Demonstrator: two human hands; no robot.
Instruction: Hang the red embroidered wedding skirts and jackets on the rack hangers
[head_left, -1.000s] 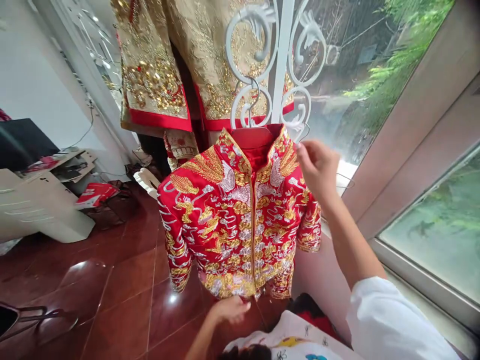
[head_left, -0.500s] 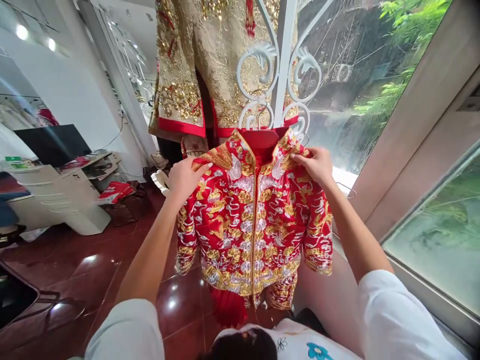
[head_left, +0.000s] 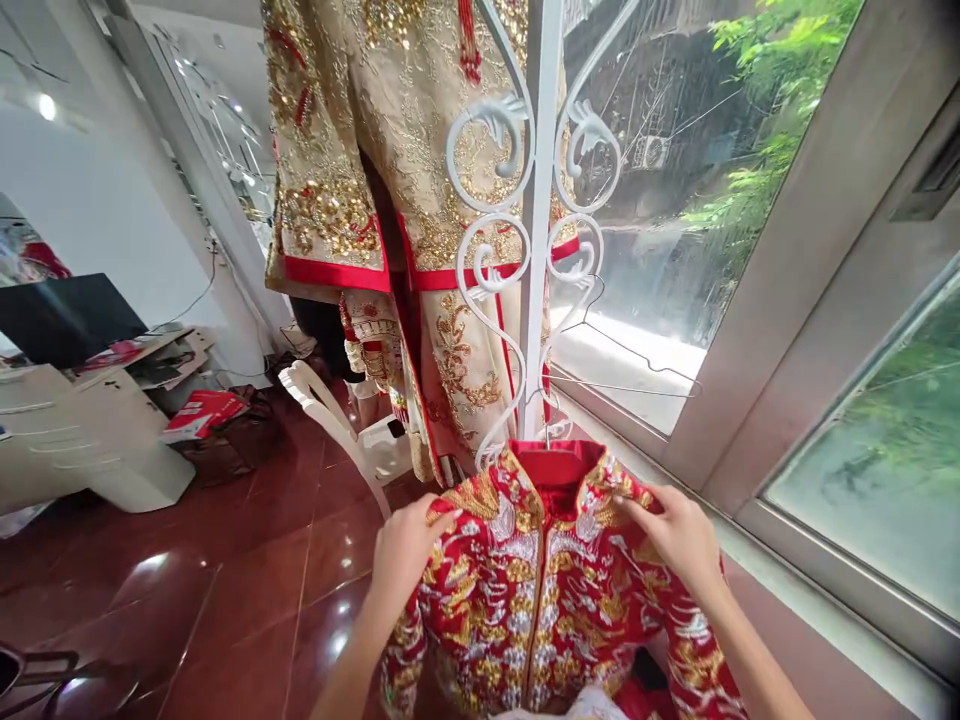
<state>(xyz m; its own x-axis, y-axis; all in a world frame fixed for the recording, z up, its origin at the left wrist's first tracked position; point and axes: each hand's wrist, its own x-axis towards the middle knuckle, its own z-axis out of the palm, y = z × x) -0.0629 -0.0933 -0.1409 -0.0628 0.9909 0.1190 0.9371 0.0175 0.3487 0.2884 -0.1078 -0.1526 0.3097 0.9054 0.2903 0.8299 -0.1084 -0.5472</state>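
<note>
A red jacket (head_left: 517,600), thickly embroidered in gold and silver, hangs low in front of me with its stand-up collar and front edges facing me. My left hand (head_left: 409,545) pinches its shoulder on the left side, thumb on top of the cloth. The opposite shoulder is gripped by my right hand (head_left: 675,530), its fingers partly behind the fabric. A hanger hook (head_left: 547,425) rises from inside the collar. The lower hem runs out of view at the bottom.
Behind stands a white scrollwork metal rack (head_left: 541,200) with a gold-beaded garment (head_left: 442,130) on it. A bare wire hanger (head_left: 630,350) is by the window at right. A white chair (head_left: 322,405) and a desk (head_left: 112,430) stand at left on red tiles.
Both hands have brought the jacket down and toward me, away from the rack's scrolls, keeping hold of its shoulders. My view has shifted slightly, uncovering the chair and the wire hanger.
</note>
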